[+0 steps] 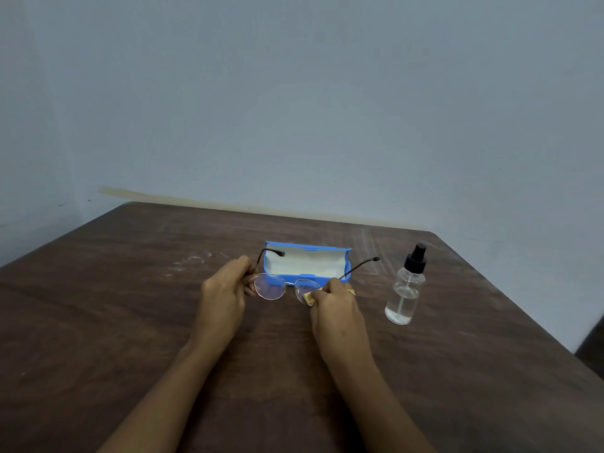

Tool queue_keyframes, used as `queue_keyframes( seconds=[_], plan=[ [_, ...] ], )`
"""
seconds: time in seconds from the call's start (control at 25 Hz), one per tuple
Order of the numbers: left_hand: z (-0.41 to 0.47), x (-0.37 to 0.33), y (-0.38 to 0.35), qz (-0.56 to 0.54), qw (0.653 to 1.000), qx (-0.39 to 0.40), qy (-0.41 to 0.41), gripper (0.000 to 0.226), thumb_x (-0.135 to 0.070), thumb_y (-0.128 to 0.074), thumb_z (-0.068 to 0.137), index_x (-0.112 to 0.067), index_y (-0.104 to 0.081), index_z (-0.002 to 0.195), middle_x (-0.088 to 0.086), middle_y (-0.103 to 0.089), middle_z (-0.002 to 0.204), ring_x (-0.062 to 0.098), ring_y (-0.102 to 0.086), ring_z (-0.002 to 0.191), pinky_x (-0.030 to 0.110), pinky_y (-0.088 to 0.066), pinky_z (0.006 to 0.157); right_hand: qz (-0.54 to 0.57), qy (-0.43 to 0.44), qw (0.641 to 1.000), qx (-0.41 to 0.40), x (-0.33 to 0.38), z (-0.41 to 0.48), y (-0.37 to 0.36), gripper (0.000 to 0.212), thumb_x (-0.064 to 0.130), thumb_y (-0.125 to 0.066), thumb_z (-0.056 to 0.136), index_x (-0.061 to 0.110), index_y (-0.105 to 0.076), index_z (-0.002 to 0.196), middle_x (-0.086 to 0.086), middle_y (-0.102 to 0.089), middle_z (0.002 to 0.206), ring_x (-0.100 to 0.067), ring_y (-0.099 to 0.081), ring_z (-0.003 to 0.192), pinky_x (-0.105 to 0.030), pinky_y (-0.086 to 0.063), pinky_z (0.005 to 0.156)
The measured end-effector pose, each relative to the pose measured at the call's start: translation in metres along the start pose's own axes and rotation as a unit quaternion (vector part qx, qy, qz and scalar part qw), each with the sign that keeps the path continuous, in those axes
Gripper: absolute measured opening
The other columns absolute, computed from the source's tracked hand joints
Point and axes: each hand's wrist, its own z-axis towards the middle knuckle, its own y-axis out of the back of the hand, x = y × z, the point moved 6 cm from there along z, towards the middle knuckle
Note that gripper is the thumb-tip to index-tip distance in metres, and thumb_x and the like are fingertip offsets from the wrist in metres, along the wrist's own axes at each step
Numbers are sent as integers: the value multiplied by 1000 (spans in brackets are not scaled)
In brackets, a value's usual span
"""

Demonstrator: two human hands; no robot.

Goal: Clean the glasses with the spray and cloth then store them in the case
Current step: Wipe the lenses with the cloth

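Observation:
Round thin-framed glasses (270,287) with their temples unfolded are held above the table, in front of the case. My left hand (225,289) grips them at the left hinge. A small yellow cloth (309,297) is pinched in my right hand (336,305) against the right lens, which it partly hides. Just behind the glasses lies the blue case (330,274), open, with a pale lining. The clear spray bottle (405,289) with a black pump top stands upright to the right of my right hand, apart from it.
A dark brown wooden table (130,305) carries everything, its far edge against a pale blue wall (294,109). The table's right edge runs diagonally near the bottle. Faint white smears mark the surface left of the case.

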Motion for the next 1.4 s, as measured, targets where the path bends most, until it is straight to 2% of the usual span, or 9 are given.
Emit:
queue_keyframes(
  seconds=[0.16, 0.24, 0.32, 0.4, 0.56, 0.76, 1.0, 1.24, 1.4],
  plan=[
    [0, -4, 0, 0, 1000, 4, -3, 14, 6, -35, 62, 2, -48, 64, 18, -56, 60, 23, -45, 66, 18, -34, 56, -29, -26, 999, 8, -5, 2, -5, 24, 15, -46, 93, 9, -56, 114, -8, -50, 113, -24, -47, 107, -26, -30, 68],
    [-1, -7, -1, -1, 1000, 12, -10, 15, 7, -35, 61, 2, -49, 64, 17, -56, 60, 22, -46, 68, 12, -34, 56, -20, -42, 998, -41, -2, 1, 1, 18, 17, -58, 86, 3, -63, 95, -13, -57, 99, -29, -56, 93, -30, -36, 60],
    [-2, -11, -1, -4, 1000, 18, -19, 16, 8, -36, 60, 2, -49, 64, 16, -57, 60, 21, -46, 68, 8, -34, 57, -16, -40, 996, -81, 2, 1, 4, 22, 21, -76, 68, 3, -64, 64, -11, -61, 71, -28, -62, 62, -28, -39, 43],
    [-3, -13, -2, -11, 999, 23, -26, 15, 8, -36, 60, 0, -48, 64, 15, -56, 60, 20, -46, 66, 11, -34, 56, -11, -31, 995, -99, 4, 4, 8, 20, 22, -71, 62, 7, -60, 55, -6, -57, 59, -22, -59, 49, -23, -37, 37],
    [-3, -12, -3, -10, 1000, 17, -24, 14, 7, -37, 61, 0, -48, 64, 14, -56, 60, 20, -45, 64, 13, -33, 56, 61, -15, 993, -102, 1, 1, 5, 4, 5, -62, 77, 2, -64, 75, -13, -59, 77, -29, -60, 67, -29, -46, 53],
    [-2, -4, -1, -2, 1000, -4, -6, 15, 8, -38, 62, -2, -49, 65, 12, -55, 62, 19, -45, 63, 12, -33, 56, 51, -12, 998, -46, 5, -1, 5, 21, 16, -47, 92, 7, -62, 103, -11, -55, 105, -26, -53, 98, -35, -44, 74],
    [-2, 0, 1, 16, 1000, -23, -3, 19, 14, -41, 64, -3, -49, 66, 10, -53, 63, 16, -42, 62, 11, -32, 58, 53, 10, 996, -75, 4, -3, 10, 20, 15, -50, 89, 10, -67, 99, -7, -61, 99, -26, -55, 96, -32, -43, 71],
    [-1, 4, 5, 9, 999, -34, 13, 17, 11, -42, 67, -5, -49, 67, 10, -57, 63, 16, -46, 62, 13, -34, 57, 40, 9, 993, -106, -1, -4, 15, 25, 20, -45, 80, 8, -68, 77, -6, -65, 80, -26, -58, 82, -28, -36, 61],
    [-1, 0, 9, -15, 999, -41, 32, 21, 19, -47, 74, -1, -51, 68, 10, -61, 64, 16, -54, 67, 8, -38, 55, 104, -41, 982, -153, -11, -4, 30, 16, 7, -53, 81, 11, -68, 82, -1, -65, 83, -17, -55, 80, -21, -38, 61]
  ],
)
